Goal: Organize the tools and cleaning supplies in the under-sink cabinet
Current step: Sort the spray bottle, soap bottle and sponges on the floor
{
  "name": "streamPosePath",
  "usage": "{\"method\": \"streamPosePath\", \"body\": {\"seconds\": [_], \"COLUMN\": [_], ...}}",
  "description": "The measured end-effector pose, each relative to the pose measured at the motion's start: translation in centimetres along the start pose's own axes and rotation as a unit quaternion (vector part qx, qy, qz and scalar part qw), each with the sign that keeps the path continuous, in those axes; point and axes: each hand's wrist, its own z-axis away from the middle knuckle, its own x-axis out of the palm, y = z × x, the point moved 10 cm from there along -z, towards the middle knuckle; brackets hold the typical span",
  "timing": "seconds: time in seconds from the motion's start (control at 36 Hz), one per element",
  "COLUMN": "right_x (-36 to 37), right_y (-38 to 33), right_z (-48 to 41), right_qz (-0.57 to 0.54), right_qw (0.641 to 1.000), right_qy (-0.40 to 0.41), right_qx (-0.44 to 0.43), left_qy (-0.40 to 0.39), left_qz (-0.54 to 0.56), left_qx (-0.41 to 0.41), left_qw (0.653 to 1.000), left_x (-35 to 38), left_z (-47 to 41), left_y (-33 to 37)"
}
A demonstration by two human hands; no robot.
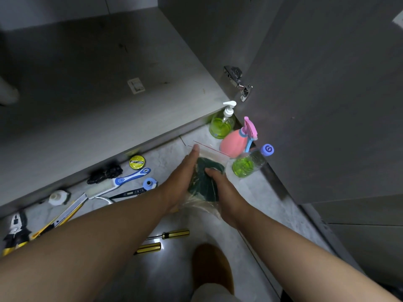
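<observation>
Laminate in dull grey is filling most of our view: we are looking down into the open under-sink cabinet (98,101), and its grey cabinet door (327,105) is standing open on the right. The pale tiled floor (261,203) is spreading out below.

Over those tiles, just in front of the cabinet's right corner, we are holding a clear zip-top plastic bag (209,153) containing dark green scouring pads (205,184). Our left hand (181,184) is lying flat along the bag's left side, fingers straight. Our right hand (224,192) is gripping the bag from the right, fingers curled over the pads.

Just beyond the bag, a pink spray bottle (235,142), a clear pump bottle of green liquid (222,125) and a tilted blue-capped clear bottle (250,164) are crowding beside the door.

Leftward along the cabinet edge, a yellow utility knife (69,210), a blue-and-white scrubbing brush (122,182) and black-and-yellow pliers (16,232) are lying on the floor. Two yellow-handled screwdrivers (174,233) are lying nearer us.
</observation>
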Motion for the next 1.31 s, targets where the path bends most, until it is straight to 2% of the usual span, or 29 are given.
{"method": "streamPosePath", "body": {"seconds": [0.06, 0.11, 0.19, 0.25, 0.33, 0.39, 0.5, 0.64, 0.72, 0.89, 1.03, 1.08, 1.19, 1.25, 1.31], "right_x": [0.3, 0.5, 0.3, 0.0, 0.2, 0.2, 0.3, 1.5, 0.4, -3.6, -4.1, -4.5, -6.1, -6.4, -6.0], "right_y": [-0.3, -0.5, -0.1, 0.7, 2.6, 3.3, 1.8, -1.3, -1.3, -0.1, -1.7, -2.1, -2.1, -1.6, -1.5], "right_z": [0.1, 0.2, 0.3, 0.4, 0.8, 0.7, -0.4, -1.7, -3.1, -6.9, -9.9, -10.5, -10.2, -9.7, -9.7], "right_qz": [0.015, -0.001, -0.082, -0.095, -0.108, -0.165, -0.255, -0.245, -0.236, -0.239, -0.242, -0.209, -0.056, 0.000, -0.007], "right_qw": [1.000, 0.999, 0.993, 0.990, 0.985, 0.979, 0.964, 0.965, 0.971, 0.961, 0.950, 0.949, 0.937, 0.928, 0.931], "right_qy": [-0.021, -0.049, -0.087, -0.103, -0.116, -0.107, -0.069, -0.095, -0.040, 0.141, 0.198, 0.234, 0.343, 0.365, 0.360], "right_qx": [0.003, 0.010, 0.023, 0.029, 0.061, 0.059, 0.007, -0.019, -0.018, 0.005, 0.000, 0.003, 0.040, 0.071, 0.063], "left_qy": [0.005, 0.042, 0.111, 0.141, 0.186, 0.215, 0.180, 0.193, 0.176, 0.122, 0.132, 0.133, 0.122, 0.119, 0.110], "left_qz": [-0.058, -0.075, -0.017, 0.040, 0.048, 0.066, 0.175, 0.173, 0.127, 0.039, -0.063, -0.095, -0.197, -0.236, -0.264], "left_qx": [0.025, 0.054, 0.048, 0.028, 0.016, 0.005, -0.008, 0.004, -0.014, -0.059, -0.055, -0.060, -0.059, -0.056, -0.053], "left_qw": [0.998, 0.995, 0.992, 0.989, 0.981, 0.974, 0.968, 0.966, 0.976, 0.990, 0.988, 0.985, 0.971, 0.963, 0.957], "left_x": [-0.2, -1.1, -3.0, -3.9, -4.9, -5.2, -3.6, -2.1, -1.8, -2.5, -6.4, -8.0, -10.3, -11.1, -11.6], "left_z": [-0.3, -0.7, -1.4, -1.7, -2.0, -2.4, -4.4, -6.2, -7.2, -7.6, -6.4, -5.7, -4.2, -3.4, -2.5], "left_y": [0.2, 0.4, -0.1, -0.9, -1.3, -1.4, -1.5, -1.1, -0.2, 0.5, 0.4, -0.1, -0.3, -0.1, 0.2]}}
